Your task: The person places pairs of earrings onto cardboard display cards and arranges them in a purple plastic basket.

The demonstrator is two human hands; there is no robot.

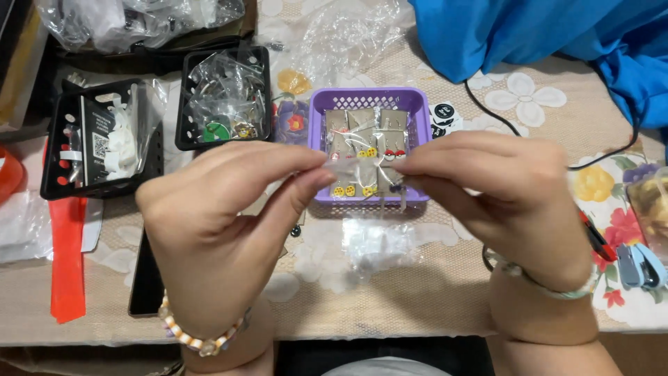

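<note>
Both hands, left hand (223, 230) and right hand (501, 202), pinch clear packet (362, 167) over purple basket (320, 139).

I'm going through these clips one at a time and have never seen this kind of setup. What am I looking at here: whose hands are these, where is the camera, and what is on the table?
There is no machine here. A person wears a camera on the head, so the single picture looks down at their own two bare hands. The left hand and the right hand pinch the two ends of a small clear plastic bag between them, above the table, which has a flowered cloth. Just behind the bag stands a purple basket with small cards carrying little round yellow and red-white pieces. Further left are two black trays: one with clear bags, one with white parts. A blue cloth lies at the far right, an orange strip at the left. Each wrist wears a bracelet.
</note>
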